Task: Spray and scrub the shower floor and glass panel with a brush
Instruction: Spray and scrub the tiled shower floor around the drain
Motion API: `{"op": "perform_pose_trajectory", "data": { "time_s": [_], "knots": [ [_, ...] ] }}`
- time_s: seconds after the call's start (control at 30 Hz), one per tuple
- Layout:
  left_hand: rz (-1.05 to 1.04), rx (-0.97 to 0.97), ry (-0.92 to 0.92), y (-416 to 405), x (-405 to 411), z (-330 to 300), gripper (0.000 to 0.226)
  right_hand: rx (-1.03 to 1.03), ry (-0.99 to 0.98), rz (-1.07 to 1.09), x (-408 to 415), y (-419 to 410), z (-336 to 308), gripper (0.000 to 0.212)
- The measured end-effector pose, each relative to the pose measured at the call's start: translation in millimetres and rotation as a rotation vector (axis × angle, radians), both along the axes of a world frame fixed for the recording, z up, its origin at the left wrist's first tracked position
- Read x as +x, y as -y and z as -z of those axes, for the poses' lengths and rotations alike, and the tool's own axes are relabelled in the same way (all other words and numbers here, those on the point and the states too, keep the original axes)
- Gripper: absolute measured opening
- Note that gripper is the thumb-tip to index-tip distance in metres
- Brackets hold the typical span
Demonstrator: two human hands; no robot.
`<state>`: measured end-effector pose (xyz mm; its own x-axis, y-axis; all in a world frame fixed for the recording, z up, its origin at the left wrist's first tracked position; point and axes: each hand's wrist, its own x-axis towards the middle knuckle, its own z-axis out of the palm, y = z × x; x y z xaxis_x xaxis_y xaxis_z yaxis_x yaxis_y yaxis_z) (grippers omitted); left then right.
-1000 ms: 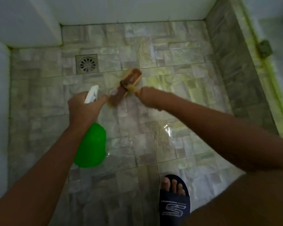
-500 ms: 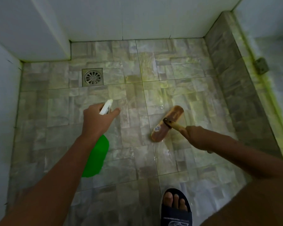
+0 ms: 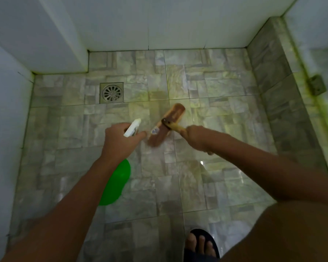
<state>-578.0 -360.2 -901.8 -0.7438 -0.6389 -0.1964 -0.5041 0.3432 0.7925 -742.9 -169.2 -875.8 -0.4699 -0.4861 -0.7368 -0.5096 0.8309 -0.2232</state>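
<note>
Head view: we look straight down at the shower floor (image 3: 206, 176), its grey stone tiles wet and glinting. Our left hand (image 3: 119, 142) curls round the neck of a green spray bottle (image 3: 116, 184), the forefinger stretched toward its white nozzle (image 3: 132, 127), which aims at 1 o'clock. Our right hand (image 3: 196, 138) grips the yellow handle of the brush (image 3: 166, 124); its brown head is motion-blurred, lies slanted from 7 to 1 o'clock over the tiles, and sits just beside the nozzle. Whether the bristles touch the floor, we cannot tell. A square metal drain (image 3: 111, 92) lies at 10 o'clock from the brush. At 6 o'clock our toes show in a dark sandal (image 3: 212, 241). The glass panel (image 3: 322, 63) rises at 3 o'clock, past a tiled curb (image 3: 276, 103).
</note>
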Motion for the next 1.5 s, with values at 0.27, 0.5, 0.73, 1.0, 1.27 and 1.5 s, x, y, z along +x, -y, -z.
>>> {"op": "perform_pose_trajectory", "data": {
  "time_s": [0.27, 0.5, 0.73, 1.0, 1.27, 1.5],
  "knots": [
    [0.255, 0.055, -0.006, -53.4, -68.6, -2.9, 0.060, 0.138, -0.133, 0.170, -21.0, -188.2, 5.2, 0.053],
    [0.300, 0.039, 0.058, -89.6, -111.0, -1.7, 0.059, 0.255, -0.139, 0.243, -51.2, -263.9, -21.4, 0.067],
    [0.049, 0.046, 0.116, -89.4, -123.7, 2.4, 0.045, 0.242, -0.166, 0.159, -93.7, -238.1, -17.0, 0.063],
    [-0.038, 0.108, 0.167, -74.7, -118.7, 3.3, 0.047, 0.190, -0.169, -0.020, -126.5, -196.9, -3.5, 0.054],
    [-0.279, 0.014, 0.100, -24.0, -99.0, 2.0, 0.048, -0.041, -0.280, -0.453, -118.4, -4.7, 3.7, 0.038],
    [-0.291, 0.076, 0.042, -10.3, -88.7, 2.1, 0.051, -0.037, -0.206, -0.476, -121.9, 41.5, 6.1, 0.040]
  ]
}}
